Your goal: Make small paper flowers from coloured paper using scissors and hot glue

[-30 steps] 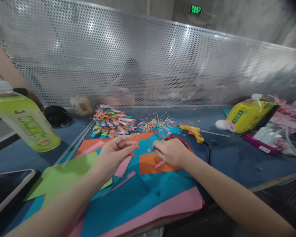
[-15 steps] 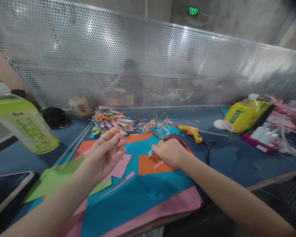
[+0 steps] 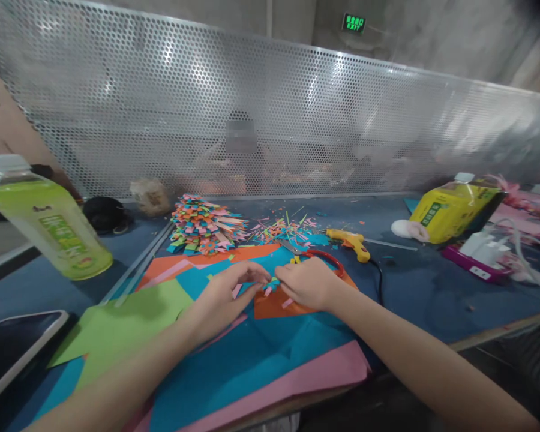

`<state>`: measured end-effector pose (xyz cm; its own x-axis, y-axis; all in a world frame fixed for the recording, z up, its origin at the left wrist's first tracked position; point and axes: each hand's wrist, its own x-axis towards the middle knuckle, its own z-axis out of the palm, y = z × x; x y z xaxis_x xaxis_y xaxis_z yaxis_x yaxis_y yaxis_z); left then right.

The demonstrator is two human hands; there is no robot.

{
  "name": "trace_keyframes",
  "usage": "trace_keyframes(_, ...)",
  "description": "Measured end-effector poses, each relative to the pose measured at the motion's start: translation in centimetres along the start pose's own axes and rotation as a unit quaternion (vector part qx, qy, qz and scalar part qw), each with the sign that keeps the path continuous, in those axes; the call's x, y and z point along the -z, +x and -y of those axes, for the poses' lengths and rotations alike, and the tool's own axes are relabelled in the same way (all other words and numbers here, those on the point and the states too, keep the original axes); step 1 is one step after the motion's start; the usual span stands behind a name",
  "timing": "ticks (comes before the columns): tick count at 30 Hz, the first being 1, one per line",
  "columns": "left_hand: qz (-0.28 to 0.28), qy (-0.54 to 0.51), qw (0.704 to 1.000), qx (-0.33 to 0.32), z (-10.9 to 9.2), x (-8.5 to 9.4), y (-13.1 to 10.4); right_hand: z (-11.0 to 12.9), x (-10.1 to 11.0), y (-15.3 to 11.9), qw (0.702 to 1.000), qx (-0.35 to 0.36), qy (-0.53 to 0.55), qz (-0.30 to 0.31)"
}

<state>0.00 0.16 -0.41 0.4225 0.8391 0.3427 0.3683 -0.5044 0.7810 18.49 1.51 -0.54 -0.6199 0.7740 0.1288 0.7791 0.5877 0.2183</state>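
Note:
My right hand pinches a small cluster of coloured paper pieces above an orange sheet. Close to its left side is my left hand, thumb and fingers apart, with the fingertips near the cluster. Whether they touch it is unclear. Under both hands lie a blue sheet and a green sheet. Red-handled scissors rest just behind my right hand. A layered cone of many-coloured paper strips stands behind my left hand.
A green drink bottle and a dark tablet-like object are at the left. Paper scraps and a yellow glue gun lie behind. Rightward are a yellow bottle and a purple power strip. A perforated screen stands behind.
My left hand has moved right and slightly down, from in front of the paper cone to beside my right hand. My right hand has barely moved and still pinches the paper pieces.

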Motion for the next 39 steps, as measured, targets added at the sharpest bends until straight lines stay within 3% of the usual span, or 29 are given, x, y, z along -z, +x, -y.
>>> trace_keyframes(4, 0.043, 0.029, 0.999, 0.010, 0.7, -0.1, 0.1, -0.3, -0.1, -0.3, 0.992, 0.008, 0.126, -0.018)
trace_keyframes(8, 0.054, 0.042, 0.998, 0.011, 0.8, -0.2, 0.0, -1.0, -0.2, -0.3, 0.952, 0.010, 0.304, -0.045)
trace_keyframes(12, 0.034, 0.001, 0.999, 0.010, 0.5, 0.0, 0.2, -1.4, 0.0, -0.1, 0.873, -0.010, 0.481, -0.078)
trace_keyframes(17, -0.047, -0.024, 0.999, 0.001, 0.3, 0.3, 0.3, -1.3, 0.4, -0.2, 0.739, 0.008, 0.671, -0.064)
trace_keyframes(19, -0.070, -0.028, 0.997, -0.011, 0.2, 0.3, 0.3, -1.2, 0.4, -0.2, 0.724, 0.012, 0.686, -0.074)
trace_keyframes(24, -0.086, -0.021, 0.996, -0.017, 0.2, 0.2, 0.2, -0.1, -0.1, 0.0, 0.730, -0.034, 0.682, -0.042)
trace_keyframes(26, -0.080, -0.015, 0.997, -0.009, 0.3, 0.2, 0.1, 0.2, -0.3, 0.1, 0.725, -0.032, 0.688, -0.037)
trace_keyframes(28, -0.071, -0.010, 0.997, -0.003, 0.3, 0.2, 0.0, 0.4, -0.3, 0.0, 0.738, -0.025, 0.673, -0.047)
trace_keyframes(35, -0.062, -0.017, 0.998, 0.029, 0.6, -0.1, 0.2, 0.2, -0.6, -0.4, 0.870, 0.038, 0.469, -0.147)
trace_keyframes(39, -0.068, -0.002, 0.997, 0.023, 0.7, -0.1, 0.3, 0.1, -0.5, -0.6, 0.902, 0.056, 0.391, -0.176)
